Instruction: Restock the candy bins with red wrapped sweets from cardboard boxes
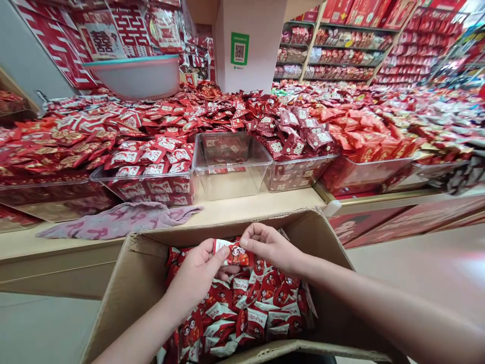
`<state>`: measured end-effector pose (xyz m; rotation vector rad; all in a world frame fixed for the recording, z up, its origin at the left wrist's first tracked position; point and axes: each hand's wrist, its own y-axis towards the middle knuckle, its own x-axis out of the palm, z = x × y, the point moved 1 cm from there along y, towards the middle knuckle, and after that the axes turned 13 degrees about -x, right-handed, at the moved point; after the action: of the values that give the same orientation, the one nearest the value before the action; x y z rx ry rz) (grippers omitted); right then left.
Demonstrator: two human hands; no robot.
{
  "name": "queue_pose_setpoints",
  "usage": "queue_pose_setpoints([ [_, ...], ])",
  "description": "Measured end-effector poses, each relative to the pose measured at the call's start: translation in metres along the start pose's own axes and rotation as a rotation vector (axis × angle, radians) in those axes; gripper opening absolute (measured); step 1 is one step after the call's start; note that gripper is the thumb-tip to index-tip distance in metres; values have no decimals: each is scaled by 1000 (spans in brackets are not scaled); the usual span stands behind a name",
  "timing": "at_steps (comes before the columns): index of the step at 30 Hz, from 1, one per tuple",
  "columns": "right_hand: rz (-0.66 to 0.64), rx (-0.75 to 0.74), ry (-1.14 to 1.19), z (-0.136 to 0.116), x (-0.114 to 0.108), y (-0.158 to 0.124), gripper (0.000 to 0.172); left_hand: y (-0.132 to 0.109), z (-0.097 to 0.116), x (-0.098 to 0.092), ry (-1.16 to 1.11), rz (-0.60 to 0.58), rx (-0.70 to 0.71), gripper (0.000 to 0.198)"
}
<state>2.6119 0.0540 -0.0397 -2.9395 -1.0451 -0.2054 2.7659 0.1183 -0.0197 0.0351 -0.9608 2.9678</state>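
Note:
Both hands are over an open cardboard box [142, 268] holding many red and white wrapped candies [253, 321]. Between them is one candy packet [238, 255], red and white with cartoon figures printed on it. My left hand [206, 265] grips the packet's left side, thumb on top and fingers beneath. At its right end, my right hand [271, 247] pinches the wrapper between thumb and fingertips. Whether the wrapper is torn cannot be made out.
On the counter beyond the box stands a clear plastic bin [233, 174] with bare walls. Candy-filled bins [147, 177] flank it. A pink patterned cloth [121, 220] lies along the counter's front edge. Behind rise a white pillar [252, 45] and a basin [136, 78].

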Motion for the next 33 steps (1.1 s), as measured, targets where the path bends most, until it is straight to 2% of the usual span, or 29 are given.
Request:
queue_pose_setpoints([
  [7,6,-103,-161,-4,4,-3,41,3,-3,0,108,110,96,32],
  [13,90,-62,37,-6,8,-2,41,6,-4,3,-146,137,78,37],
  [16,105,-27,88,-6,10,-2,43,6,-4,2,-168,158,116,35],
  [21,132,-64,130,-9,11,-2,43,4,-1,0,-184,160,160,39],
  [26,167,-60,110,-5,13,-1,43,0,0,1,52,296,108,45],
  [30,149,-82,49,-5,19,-3,43,-3,-2,4,195,418,195,43],
  [33,155,-76,73,-7,23,-4,44,-4,-1,6,198,447,223,43],
])
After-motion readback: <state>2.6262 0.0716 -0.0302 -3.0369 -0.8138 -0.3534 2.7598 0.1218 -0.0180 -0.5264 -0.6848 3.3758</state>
